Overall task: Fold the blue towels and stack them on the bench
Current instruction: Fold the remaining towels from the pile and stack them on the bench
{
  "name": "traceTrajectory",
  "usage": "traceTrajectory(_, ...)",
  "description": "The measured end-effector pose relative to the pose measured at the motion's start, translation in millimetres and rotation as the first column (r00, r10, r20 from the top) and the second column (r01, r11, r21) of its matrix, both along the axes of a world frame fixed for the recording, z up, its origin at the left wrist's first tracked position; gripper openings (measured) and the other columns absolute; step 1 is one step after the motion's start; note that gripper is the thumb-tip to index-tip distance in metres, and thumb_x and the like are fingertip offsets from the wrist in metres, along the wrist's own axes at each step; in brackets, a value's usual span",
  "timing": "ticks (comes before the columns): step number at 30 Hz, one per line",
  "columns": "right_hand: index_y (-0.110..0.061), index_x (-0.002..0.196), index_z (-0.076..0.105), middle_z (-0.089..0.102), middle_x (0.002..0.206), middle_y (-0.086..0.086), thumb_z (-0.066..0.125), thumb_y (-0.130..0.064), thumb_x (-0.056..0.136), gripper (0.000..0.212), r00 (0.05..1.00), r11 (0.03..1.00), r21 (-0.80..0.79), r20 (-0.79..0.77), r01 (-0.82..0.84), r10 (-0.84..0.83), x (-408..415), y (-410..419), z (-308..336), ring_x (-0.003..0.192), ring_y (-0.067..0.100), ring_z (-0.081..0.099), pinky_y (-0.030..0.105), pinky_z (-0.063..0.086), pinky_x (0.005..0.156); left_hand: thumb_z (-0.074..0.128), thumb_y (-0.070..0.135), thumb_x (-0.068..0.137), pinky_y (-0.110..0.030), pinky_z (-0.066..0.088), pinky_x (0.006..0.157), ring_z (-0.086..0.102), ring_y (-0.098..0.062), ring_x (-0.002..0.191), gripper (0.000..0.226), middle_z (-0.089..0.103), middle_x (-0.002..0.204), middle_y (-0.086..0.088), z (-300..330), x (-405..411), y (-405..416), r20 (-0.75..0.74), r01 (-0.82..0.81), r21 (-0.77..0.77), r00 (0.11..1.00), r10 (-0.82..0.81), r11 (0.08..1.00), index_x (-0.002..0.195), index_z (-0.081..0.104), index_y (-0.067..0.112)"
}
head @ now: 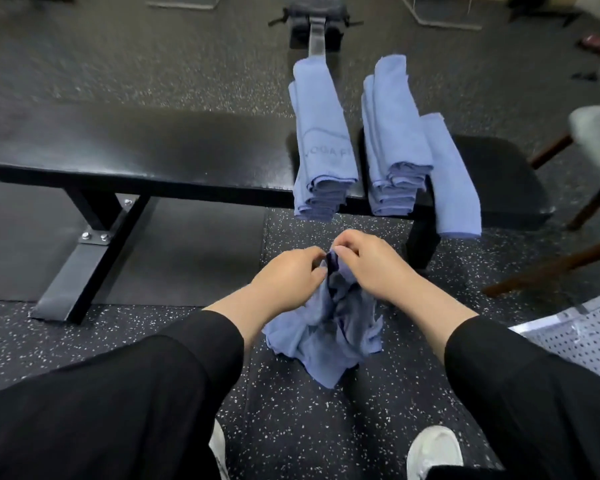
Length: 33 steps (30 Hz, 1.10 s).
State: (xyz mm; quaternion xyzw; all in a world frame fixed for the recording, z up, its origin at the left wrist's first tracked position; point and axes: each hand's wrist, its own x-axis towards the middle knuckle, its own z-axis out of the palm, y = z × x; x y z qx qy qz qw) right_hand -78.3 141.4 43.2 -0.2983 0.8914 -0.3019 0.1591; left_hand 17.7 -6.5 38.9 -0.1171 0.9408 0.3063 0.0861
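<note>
Both hands (pixel 329 268) pinch crumpled towel (pixel 326 327) (fingers curled, touching).

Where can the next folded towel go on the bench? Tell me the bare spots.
Bare: the bench top left of the left stack, and the right end beyond the single towel. Crowded: the narrow gap between the left and right stack.

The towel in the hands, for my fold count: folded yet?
Not folded: the towel hangs crumpled from both hands, left hand and right hand.

Crumpled blue towel (pixel 326 327) between hands (pixel 329 268)
</note>
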Motion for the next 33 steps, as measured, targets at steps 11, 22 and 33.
traceTrajectory(11, -0.024, 0.097, 0.07, 0.073, 0.088, -0.007, 0.06, -0.021, 0.101, 0.011, 0.991, 0.946, -0.322, -0.131, -0.019, -0.025, 49, 50, 159, 0.084, 0.008, 0.063, 0.026, 0.046, 0.079, 0.062, 0.029, 0.095, -0.022, 0.04, 0.06, 0.054, -0.004, 0.063, 0.019, 0.061, 0.063, 0.019, 120, 24, 33, -0.396, -0.077, 0.335, 0.893, 0.215, 0.939, 0.076, 0.06, 0.027)
traceTrajectory(22, -0.024, 0.084, 0.07, 0.073, 0.08, -0.003, 0.069, -0.029, 0.095, 0.013, 0.996, 0.948, -0.315, -0.061, 0.048, -0.071, 31, 70, 156, 0.069, 0.01, 0.06, 0.022, 0.044, 0.064, 0.048, 0.035, 0.105, -0.031, 0.031, 0.062, 0.036, -0.009, 0.064, 0.043, 0.04, 0.067, 0.004, 132, 18, 36, -0.446, -0.066, 0.376, 0.861, 0.243, 0.924, 0.076, 0.046, 0.003)
traceTrajectory(33, -0.003, 0.079, 0.05, 0.038, 0.063, -0.004, 0.058, -0.031, 0.101, 0.037, 0.996, 0.955, -0.294, -0.06, 0.04, -0.06, 17, 76, 134, 0.057, 0.006, 0.032, 0.023, 0.03, 0.054, 0.055, 0.032, 0.101, -0.031, 0.039, 0.067, 0.044, -0.009, 0.064, 0.036, 0.05, 0.067, 0.004, 128, 4, 23, -0.461, -0.184, 0.527, 0.758, 0.461, 0.83, 0.077, 0.054, 0.006)
